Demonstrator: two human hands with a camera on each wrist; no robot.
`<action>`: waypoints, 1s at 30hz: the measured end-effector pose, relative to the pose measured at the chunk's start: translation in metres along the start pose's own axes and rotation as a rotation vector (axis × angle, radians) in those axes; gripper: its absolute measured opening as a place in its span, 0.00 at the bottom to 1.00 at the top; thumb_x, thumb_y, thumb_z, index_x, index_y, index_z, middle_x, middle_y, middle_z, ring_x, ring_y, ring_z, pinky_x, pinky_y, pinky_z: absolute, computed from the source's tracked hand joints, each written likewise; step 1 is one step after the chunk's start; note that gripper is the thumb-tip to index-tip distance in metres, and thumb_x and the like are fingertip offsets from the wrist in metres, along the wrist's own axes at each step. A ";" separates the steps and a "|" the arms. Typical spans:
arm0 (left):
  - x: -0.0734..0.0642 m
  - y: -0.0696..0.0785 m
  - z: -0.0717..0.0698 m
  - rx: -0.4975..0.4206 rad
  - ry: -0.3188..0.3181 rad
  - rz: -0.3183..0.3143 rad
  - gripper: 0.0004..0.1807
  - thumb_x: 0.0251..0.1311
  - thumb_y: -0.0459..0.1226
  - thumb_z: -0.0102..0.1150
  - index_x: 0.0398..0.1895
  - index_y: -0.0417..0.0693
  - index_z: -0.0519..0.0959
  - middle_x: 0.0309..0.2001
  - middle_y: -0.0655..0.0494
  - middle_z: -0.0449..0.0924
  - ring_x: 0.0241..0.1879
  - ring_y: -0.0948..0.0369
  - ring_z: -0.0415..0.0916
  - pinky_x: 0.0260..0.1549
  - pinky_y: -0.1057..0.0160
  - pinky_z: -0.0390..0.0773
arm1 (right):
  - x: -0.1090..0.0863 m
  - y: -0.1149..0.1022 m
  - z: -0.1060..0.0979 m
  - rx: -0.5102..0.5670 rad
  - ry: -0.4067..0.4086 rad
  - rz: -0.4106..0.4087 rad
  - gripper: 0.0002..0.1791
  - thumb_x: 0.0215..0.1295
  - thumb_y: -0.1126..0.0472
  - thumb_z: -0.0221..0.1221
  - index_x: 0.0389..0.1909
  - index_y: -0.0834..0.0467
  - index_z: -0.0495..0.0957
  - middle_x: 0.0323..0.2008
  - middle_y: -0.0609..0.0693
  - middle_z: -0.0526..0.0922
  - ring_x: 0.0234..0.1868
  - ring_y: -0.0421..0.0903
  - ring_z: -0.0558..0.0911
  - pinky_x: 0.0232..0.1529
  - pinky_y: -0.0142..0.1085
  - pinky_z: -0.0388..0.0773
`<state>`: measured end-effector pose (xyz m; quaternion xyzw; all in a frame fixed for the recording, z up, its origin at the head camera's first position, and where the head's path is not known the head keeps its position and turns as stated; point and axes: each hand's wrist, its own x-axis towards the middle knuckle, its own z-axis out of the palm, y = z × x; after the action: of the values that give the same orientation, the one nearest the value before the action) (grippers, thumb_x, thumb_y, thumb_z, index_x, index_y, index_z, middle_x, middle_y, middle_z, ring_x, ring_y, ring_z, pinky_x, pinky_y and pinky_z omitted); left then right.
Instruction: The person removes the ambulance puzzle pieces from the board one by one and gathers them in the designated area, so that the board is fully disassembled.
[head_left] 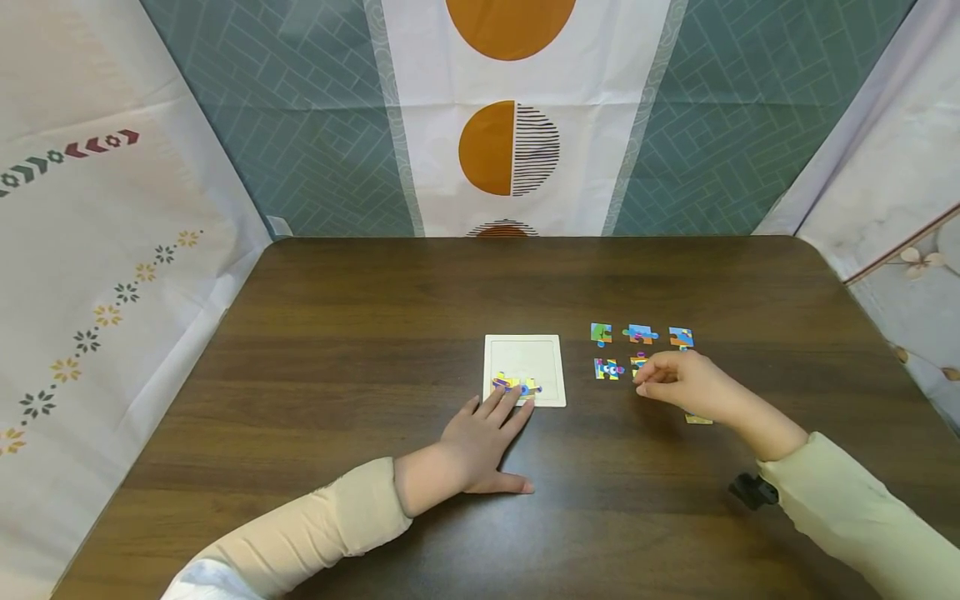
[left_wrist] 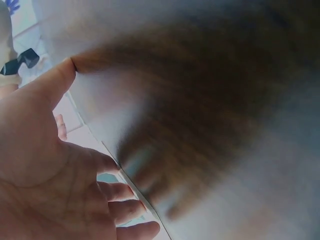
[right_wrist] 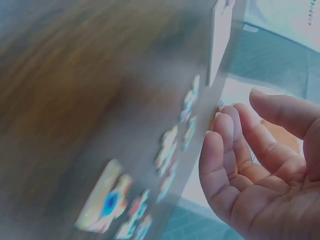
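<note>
My left hand (head_left: 487, 446) lies with spread fingers at the near edge of a white square puzzle tray (head_left: 528, 354). Its fingertips reach onto joined yellow and purple jigsaw pieces (head_left: 531, 387) along the tray's near side, partly covering them. To the right, my right hand (head_left: 690, 385) hovers among loose jigsaw pieces, fingers loosely bent. In the right wrist view its thumb stands apart from the fingers (right_wrist: 212, 150), with nothing gripped between them. Nearest its fingertips is a colourful piece (head_left: 637, 363), partly hidden by the hand. A piece with cartoon eyes (head_left: 607, 369) lies just left of that.
Behind the right hand lie a green piece (head_left: 601, 333), a blue and orange piece (head_left: 641, 334) and another blue piece (head_left: 681, 337). A yellowish piece (head_left: 698, 419) shows below the right wrist. Patterned cloths hang around the brown wooden table (head_left: 337, 333).
</note>
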<state>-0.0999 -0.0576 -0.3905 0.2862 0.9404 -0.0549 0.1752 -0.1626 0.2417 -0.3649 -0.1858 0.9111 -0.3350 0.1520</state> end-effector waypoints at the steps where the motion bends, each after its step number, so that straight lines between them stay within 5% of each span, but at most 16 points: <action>1: 0.000 0.000 0.000 -0.006 0.001 0.001 0.54 0.52 0.72 0.48 0.76 0.56 0.45 0.77 0.55 0.40 0.75 0.56 0.40 0.70 0.53 0.52 | 0.002 -0.003 0.001 0.001 0.000 -0.005 0.07 0.60 0.63 0.62 0.36 0.62 0.81 0.31 0.47 0.83 0.31 0.39 0.78 0.33 0.34 0.74; 12: 0.001 -0.002 0.001 -0.098 -0.018 0.007 0.54 0.52 0.70 0.50 0.76 0.56 0.44 0.77 0.52 0.36 0.76 0.56 0.37 0.70 0.53 0.53 | 0.020 -0.027 0.016 0.034 -0.031 -0.071 0.06 0.59 0.65 0.62 0.36 0.63 0.81 0.31 0.48 0.83 0.31 0.41 0.78 0.34 0.34 0.75; 30: 0.003 -0.002 0.003 -0.059 0.009 -0.004 0.57 0.50 0.71 0.51 0.76 0.49 0.46 0.76 0.47 0.40 0.75 0.54 0.40 0.69 0.51 0.55 | 0.063 -0.054 0.055 0.014 -0.098 -0.129 0.07 0.59 0.69 0.60 0.37 0.67 0.80 0.32 0.54 0.84 0.32 0.45 0.82 0.37 0.38 0.79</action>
<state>-0.1024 -0.0584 -0.3943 0.2790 0.9431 -0.0261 0.1791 -0.1835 0.1456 -0.3786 -0.2592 0.8864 -0.3409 0.1757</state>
